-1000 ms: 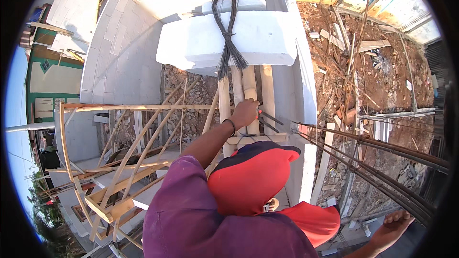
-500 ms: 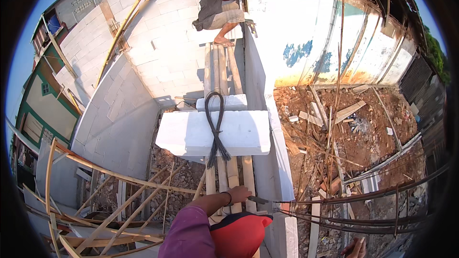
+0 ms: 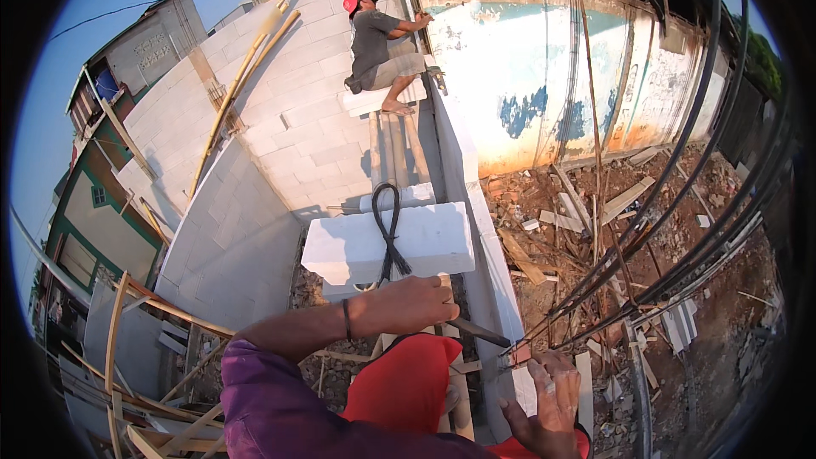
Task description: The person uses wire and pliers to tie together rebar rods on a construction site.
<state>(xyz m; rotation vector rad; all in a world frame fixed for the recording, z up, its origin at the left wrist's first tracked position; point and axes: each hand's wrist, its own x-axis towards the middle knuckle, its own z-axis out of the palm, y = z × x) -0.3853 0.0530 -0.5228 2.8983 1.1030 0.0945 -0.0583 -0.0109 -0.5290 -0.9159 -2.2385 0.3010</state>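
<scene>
My left hand (image 3: 406,304) is closed on a dark, bar-like tool (image 3: 480,331), which slants down to the right. The tool's far end meets the wall top beside several long dark steel bars (image 3: 633,251); its exact kind is hard to make out. Just below that end, my right hand (image 3: 548,404) is over the wall top, fingers bent and thumb apart, with nothing visible in it. Beyond my left hand, a looped bundle of black tie wire (image 3: 389,234) lies across a large white block (image 3: 340,246).
Another person (image 3: 378,55) in a red cap crouches on a block on bamboo poles (image 3: 395,149) at the back. Along the right runs a narrow wall (image 3: 476,229), with rubble and planks (image 3: 629,195) below. Bent wooden strips (image 3: 115,331) stand at lower left.
My left hand has come up and closer with the tool. My right hand has moved left to the wall top. The long steel bars now rise steeply on the right; the view has shifted.
</scene>
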